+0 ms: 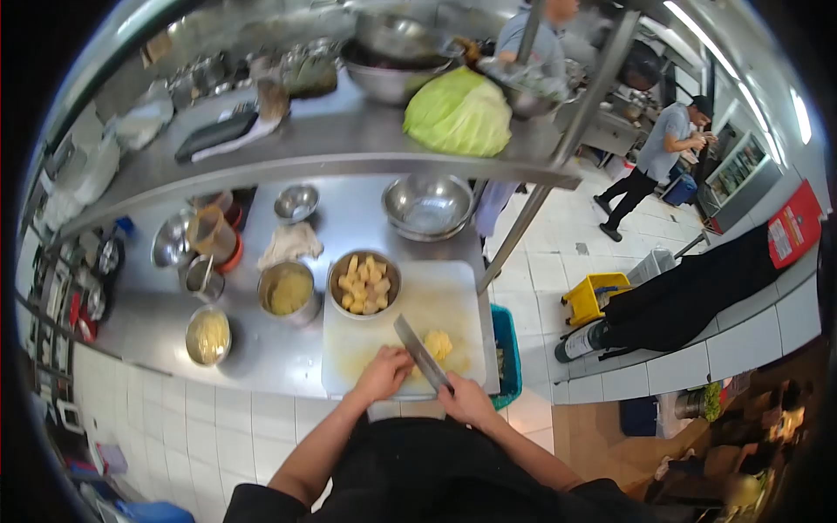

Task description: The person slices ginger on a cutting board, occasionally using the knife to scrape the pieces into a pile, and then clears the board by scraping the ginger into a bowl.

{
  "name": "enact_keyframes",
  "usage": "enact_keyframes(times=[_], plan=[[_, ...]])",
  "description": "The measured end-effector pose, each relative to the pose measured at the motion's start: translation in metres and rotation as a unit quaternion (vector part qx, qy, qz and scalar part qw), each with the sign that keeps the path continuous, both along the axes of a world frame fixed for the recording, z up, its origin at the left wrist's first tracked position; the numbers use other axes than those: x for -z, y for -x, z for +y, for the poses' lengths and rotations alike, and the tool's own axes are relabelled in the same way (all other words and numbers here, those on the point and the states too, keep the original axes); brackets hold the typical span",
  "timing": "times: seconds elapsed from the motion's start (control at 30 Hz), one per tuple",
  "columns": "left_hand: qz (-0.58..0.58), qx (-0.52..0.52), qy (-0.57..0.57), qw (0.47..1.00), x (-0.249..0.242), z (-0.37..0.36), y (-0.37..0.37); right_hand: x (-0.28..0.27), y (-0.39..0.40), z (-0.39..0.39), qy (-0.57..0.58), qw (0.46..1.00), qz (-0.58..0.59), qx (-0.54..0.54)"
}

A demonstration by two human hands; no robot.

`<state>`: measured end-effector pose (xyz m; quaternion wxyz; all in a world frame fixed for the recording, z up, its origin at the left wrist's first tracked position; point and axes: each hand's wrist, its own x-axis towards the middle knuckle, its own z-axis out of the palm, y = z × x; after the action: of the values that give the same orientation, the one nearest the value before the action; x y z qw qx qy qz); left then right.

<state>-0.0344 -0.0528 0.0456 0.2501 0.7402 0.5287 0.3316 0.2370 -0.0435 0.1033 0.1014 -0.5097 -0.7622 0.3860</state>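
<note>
My right hand [466,402] is closed round the handle of a broad knife [422,354], whose blade points up and left over the white cutting board [445,292]. Just right of the blade lies a small heap of chopped yellow food [438,344]. My left hand [384,373] rests at the board's front, left of the knife, with its fingers curled together; whatever they hold, if anything, is too small to tell. A metal bowl of yellowish chunks [364,285] sits at the board's upper left corner.
Metal containers with pale yellow food [208,336] and mashed-looking food [291,294] stand left. Behind are a cloth [291,244] and empty metal bowls [428,207]. A shelf holds a cabbage [459,113]. A teal bin [506,353] stands right; a person [667,148] stands farther back.
</note>
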Motion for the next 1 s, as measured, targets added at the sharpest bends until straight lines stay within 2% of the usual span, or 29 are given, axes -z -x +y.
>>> enact_keyframes(times=[0.03, 0.1, 0.23, 0.57, 0.73, 1.0], plan=[[-0.016, -0.006, 0.02, 1.0, -0.001, 0.001, 0.002, 0.004, 0.004, 0.001, -0.011, 1.0, 0.013, 0.005], [-0.032, -0.016, 0.056, 0.998, -0.005, -0.005, 0.003, -0.005, 0.01, 0.002, -0.008, 0.999, -0.031, -0.005], [-0.026, -0.058, 0.046, 0.997, -0.005, -0.009, -0.005, -0.016, 0.017, 0.004, -0.038, 0.995, -0.091, -0.028], [-0.049, -0.107, 0.074, 0.99, -0.009, -0.011, -0.016, -0.023, 0.013, 0.005, -0.043, 0.996, -0.08, -0.014], [-0.051, -0.105, 0.076, 0.99, -0.007, -0.01, -0.016, -0.02, 0.008, 0.007, -0.04, 0.992, -0.097, -0.07], [-0.103, -0.147, 0.057, 0.982, -0.002, -0.018, -0.022, -0.016, 0.012, 0.004, -0.036, 0.992, -0.09, -0.085]])
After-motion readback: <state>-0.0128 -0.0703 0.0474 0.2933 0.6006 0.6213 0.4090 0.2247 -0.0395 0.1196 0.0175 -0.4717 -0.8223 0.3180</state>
